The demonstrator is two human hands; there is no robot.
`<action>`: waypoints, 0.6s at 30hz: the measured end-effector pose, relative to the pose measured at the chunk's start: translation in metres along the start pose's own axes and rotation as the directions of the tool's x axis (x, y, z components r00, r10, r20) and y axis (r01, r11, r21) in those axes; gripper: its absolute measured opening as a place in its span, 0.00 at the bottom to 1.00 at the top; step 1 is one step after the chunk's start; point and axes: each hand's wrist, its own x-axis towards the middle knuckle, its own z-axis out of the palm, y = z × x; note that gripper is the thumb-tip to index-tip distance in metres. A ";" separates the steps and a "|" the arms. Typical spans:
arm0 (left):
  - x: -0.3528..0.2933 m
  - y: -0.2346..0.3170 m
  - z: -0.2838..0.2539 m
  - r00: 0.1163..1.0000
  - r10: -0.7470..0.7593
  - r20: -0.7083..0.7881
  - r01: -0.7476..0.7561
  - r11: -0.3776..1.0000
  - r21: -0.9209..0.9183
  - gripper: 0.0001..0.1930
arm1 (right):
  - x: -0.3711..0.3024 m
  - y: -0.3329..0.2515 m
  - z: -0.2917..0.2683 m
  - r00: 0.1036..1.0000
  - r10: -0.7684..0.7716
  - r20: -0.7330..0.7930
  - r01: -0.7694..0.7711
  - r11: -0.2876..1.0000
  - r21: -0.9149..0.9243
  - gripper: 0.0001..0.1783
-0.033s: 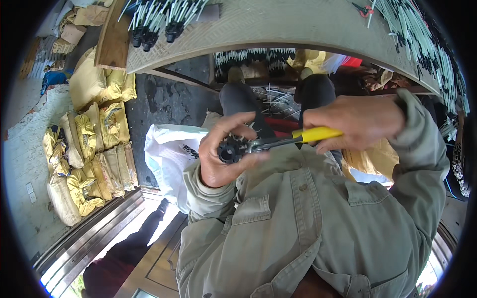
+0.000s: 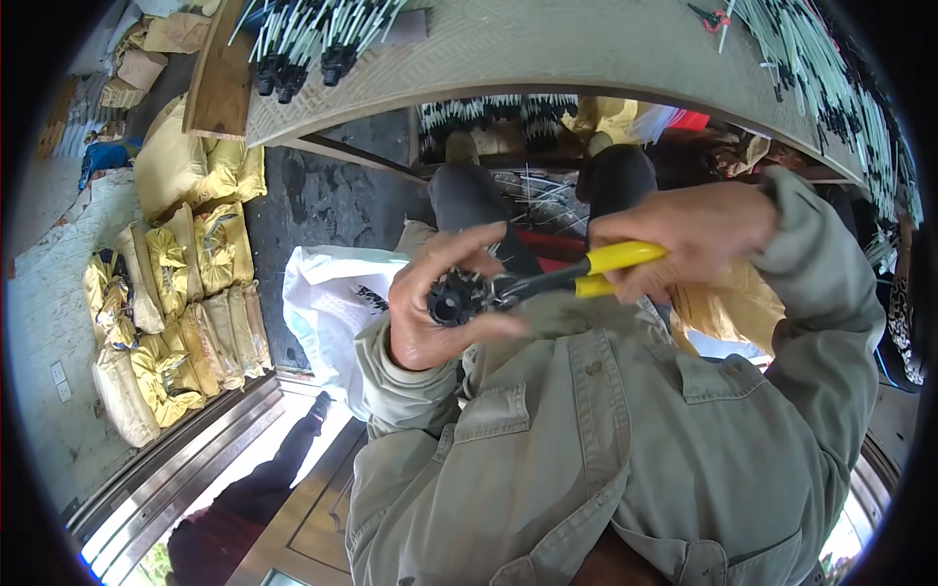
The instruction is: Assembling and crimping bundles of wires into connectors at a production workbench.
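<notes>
My left hand [image 2: 425, 293] is wrapped round a black, ring-shaped plastic part [image 2: 451, 303], with its round opening toward me. In my right hand [image 2: 679, 244] is a pair of pliers [image 2: 625, 256] with yellow grips. The two grips stand apart, and my fingers are around them. The metal jaws meet the right side of the black part, between my left thumb and fingers. Whether the jaws bite on anything there is too blurred to tell.
Ahead is a curved table [image 2: 547, 49]. On it lie black parts with white sticks [image 2: 332, 63], red-handled scissors [image 2: 711, 18] and a heap of white-and-black sticks [image 2: 831, 98]. A white bag [image 2: 327, 313] stands at my left, near stacked yellow sacks [image 2: 186, 322]. A brown bag [image 2: 728, 313] is at my right.
The pliers' grips have spread apart; they were close together before. My right hand has shifted slightly to the left. My left hand and the black part have barely moved.
</notes>
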 end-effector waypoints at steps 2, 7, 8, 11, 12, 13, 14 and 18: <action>0.008 -0.002 -0.011 0.960 0.139 0.244 -0.136 0.990 -0.027 0.32 | 0.000 0.004 0.006 0.999 -0.038 -0.028 0.039 0.999 0.031 0.18; 0.004 -0.017 -0.016 0.928 0.228 0.295 -0.201 0.972 -0.121 0.30 | 0.012 0.023 0.032 0.948 -0.267 -0.173 0.291 0.948 0.131 0.30; 0.003 -0.020 -0.014 0.957 0.208 0.202 -0.182 0.973 -0.142 0.29 | 0.009 0.025 0.042 0.753 -0.487 -0.442 0.323 0.859 -0.397 0.34; 0.007 -0.026 -0.009 0.980 0.175 0.094 -0.154 0.969 -0.193 0.29 | 0.004 0.021 0.056 0.590 -0.600 -0.540 0.071 0.705 -0.705 0.32; 0.009 -0.027 -0.010 0.978 0.176 0.115 -0.153 0.971 -0.181 0.29 | 0.002 0.020 0.058 0.510 -0.660 -0.552 -0.090 0.597 -0.797 0.30; 0.009 -0.027 -0.010 0.976 0.170 0.133 -0.147 0.975 -0.168 0.30 | -0.004 0.015 0.050 0.509 -0.653 -0.561 -0.092 0.606 -0.790 0.30; 0.011 -0.018 -0.007 0.969 0.146 0.200 -0.115 0.980 -0.160 0.30 | -0.015 0.008 0.036 0.814 -0.372 -0.447 0.103 0.849 -0.519 0.28; 0.014 -0.023 -0.014 0.915 0.248 0.318 -0.201 0.964 -0.174 0.30 | -0.004 0.032 0.024 0.971 -0.214 0.109 0.122 0.829 0.546 0.28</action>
